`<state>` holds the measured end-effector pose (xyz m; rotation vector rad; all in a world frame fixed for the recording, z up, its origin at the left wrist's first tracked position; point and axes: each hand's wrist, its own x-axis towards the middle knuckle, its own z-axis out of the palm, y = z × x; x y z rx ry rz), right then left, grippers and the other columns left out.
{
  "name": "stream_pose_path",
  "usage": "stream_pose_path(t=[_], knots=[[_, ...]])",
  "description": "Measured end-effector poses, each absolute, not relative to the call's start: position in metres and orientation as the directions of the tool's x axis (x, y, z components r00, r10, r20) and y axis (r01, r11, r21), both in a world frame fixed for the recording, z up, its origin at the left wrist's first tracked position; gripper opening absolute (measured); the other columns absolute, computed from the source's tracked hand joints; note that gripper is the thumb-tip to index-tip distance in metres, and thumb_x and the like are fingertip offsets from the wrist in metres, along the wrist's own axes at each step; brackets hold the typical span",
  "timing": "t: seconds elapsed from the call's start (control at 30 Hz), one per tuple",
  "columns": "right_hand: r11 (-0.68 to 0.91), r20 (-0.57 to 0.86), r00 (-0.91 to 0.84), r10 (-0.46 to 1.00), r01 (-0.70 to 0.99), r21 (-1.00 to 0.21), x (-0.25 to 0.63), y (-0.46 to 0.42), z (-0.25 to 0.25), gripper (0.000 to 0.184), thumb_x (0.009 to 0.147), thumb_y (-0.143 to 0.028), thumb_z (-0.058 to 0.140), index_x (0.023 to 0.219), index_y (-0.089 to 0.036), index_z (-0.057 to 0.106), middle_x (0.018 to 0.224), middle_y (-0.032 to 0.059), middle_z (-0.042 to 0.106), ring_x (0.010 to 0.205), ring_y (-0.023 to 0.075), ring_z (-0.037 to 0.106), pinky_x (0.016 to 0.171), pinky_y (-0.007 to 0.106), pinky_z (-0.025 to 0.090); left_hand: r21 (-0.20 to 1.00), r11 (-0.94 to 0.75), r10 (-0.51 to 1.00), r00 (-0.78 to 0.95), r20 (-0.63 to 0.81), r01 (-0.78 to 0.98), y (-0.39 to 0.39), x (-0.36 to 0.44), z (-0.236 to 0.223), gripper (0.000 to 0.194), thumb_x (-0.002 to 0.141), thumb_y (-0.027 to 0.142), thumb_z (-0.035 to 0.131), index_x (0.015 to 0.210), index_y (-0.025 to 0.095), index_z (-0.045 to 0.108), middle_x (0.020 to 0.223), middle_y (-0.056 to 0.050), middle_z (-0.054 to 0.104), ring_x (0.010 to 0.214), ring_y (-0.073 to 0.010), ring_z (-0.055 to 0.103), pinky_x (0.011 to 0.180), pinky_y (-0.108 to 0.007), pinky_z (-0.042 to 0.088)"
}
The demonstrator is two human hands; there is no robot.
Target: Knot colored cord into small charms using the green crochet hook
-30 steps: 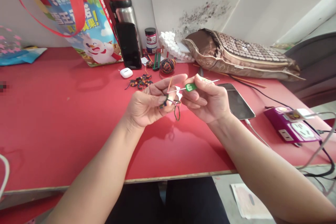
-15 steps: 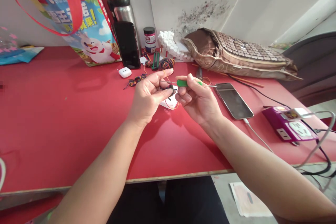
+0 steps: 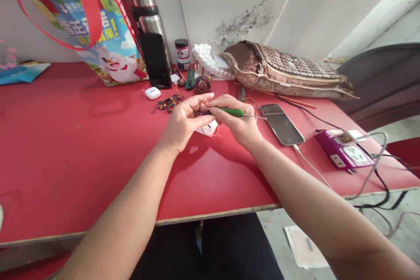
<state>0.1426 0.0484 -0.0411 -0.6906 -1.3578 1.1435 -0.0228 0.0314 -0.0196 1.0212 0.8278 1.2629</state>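
Note:
My right hand (image 3: 241,123) grips a crochet hook (image 3: 232,112) with a green handle and thin metal ends; its tip is hidden among the fingers. Between thumb and fingers, my left hand (image 3: 185,119) pinches a small dark piece of crochet work (image 3: 205,113), mostly covered. Orange yarn runs up over the left index finger, and a loop of yarn (image 3: 215,133) hangs below the hands over a small white object (image 3: 206,128). Both hands meet just above the red table (image 3: 114,162). Behind them lie a multicoloured yarn ball (image 3: 203,84) and a knotted multicoloured piece (image 3: 169,103).
A phone (image 3: 282,124) on a cable and a purple power socket (image 3: 344,151) lie right. Behind stand a black phone (image 3: 156,59), a steel flask (image 3: 151,22), a jar (image 3: 182,54) and a printed bag (image 3: 108,39). A white earbud case (image 3: 152,92) sits left of the yarn.
My right hand has moved left against my left hand, and the hook has turned so its handle lies over the fingers. The whole view has shifted slightly.

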Motion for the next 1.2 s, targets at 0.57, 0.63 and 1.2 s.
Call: stream_pose_path(t=[0.57,0.63,1.2], knots=[[-0.036,0.115,-0.300,0.947,-0.454,-0.890,0.140,0.062,-0.053,0.033,0.068,-0.041,0.102,0.076,-0.018,0.080,0.068,0.0002,0.075,0.055,0.0086,0.059,0.057,0.025,0.047,0.880,0.189,0.976,0.185,-0.118,-0.436,0.040,-0.027,-0.024,0.009,0.079,0.021,0.083,0.083,0.015,0.088,0.064,-0.005,0.068,0.050,-0.0048,0.039,0.048,-0.019,0.029],[-0.078,0.084,-0.323,0.943,-0.458,-0.886,0.140,0.061,-0.051,0.037,0.065,-0.043,0.104,0.076,-0.018,0.079,0.068,-0.0001,0.075,0.054,0.0079,0.057,0.056,0.024,0.045,0.869,0.200,0.974,0.184,-0.129,-0.452,0.039,-0.026,-0.022,0.007,0.082,0.017,0.081,0.082,0.014,0.087,0.064,-0.005,0.068,0.049,-0.0044,0.039,0.047,-0.017,0.029],[-0.295,-0.011,-0.442,0.897,-0.580,-0.759,0.139,0.060,-0.050,0.037,0.065,-0.034,0.104,0.083,-0.018,0.076,0.071,-0.0011,0.072,0.055,0.0056,0.049,0.052,0.019,0.042,0.772,0.226,0.972,0.082,-0.221,-0.595,0.037,-0.012,-0.017,0.026,0.098,0.004,0.069,0.074,0.008,0.080,0.061,-0.004,0.069,0.040,0.0008,0.038,0.041,-0.010,0.029]])
